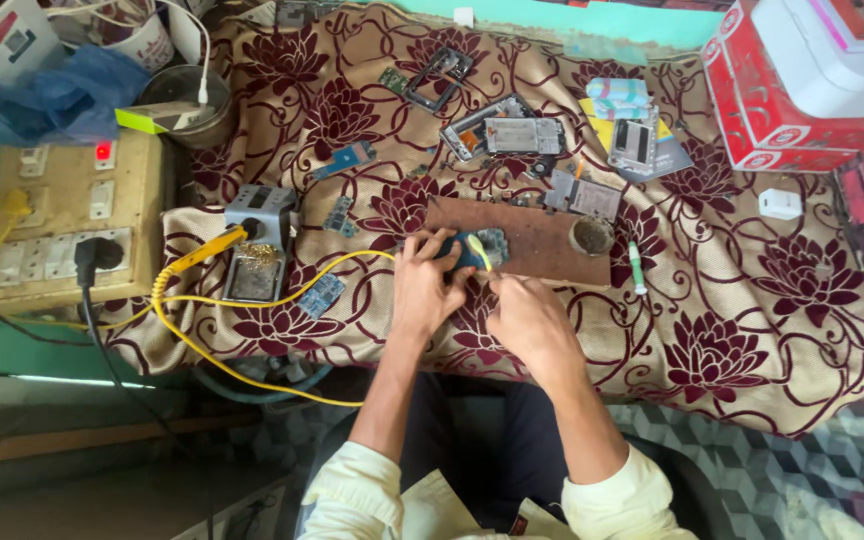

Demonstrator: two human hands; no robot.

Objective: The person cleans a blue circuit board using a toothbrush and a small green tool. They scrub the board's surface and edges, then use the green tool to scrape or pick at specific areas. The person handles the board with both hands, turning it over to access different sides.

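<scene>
Pinching a small blue-green circuit board (pixel 477 248) at its near-left end, the fingers of the left hand (pixel 425 288) are closing together on it and keeping it down on the near-left corner of a brown wooden board (pixel 532 240). The circuit board is looking dark teal, with a greyer, component-covered patch towards its right end; its left part is lying hidden under the fingers. The right hand (pixel 530 322) is curling around a thin yellow-green tool (pixel 481 255), whose tip is lying across the circuit board. How those fingers are closing on the tool cannot be told, since the back of the hand is covering them.

A yellow coiled cable (pixel 252 300) is running from behind the left hand towards a grey soldering station (pixel 258 240) on the left, where a yellow-handled iron is resting. The floral maroon cloth (pixel 752 300) is carrying scattered phone frames (pixel 502 130) and small boards, too small to make out in detail. A round dark tin (pixel 592 235) is sitting on the far-right end of the wooden board.

At the upper right, a red rectangular carton (pixel 767 110) with white markings is lying partly cut off, with a white box (pixel 822 50) stacked on it. At the upper left, a white card (pixel 12 35) with a red and blue patch is leaning, cropped by the edge.
</scene>
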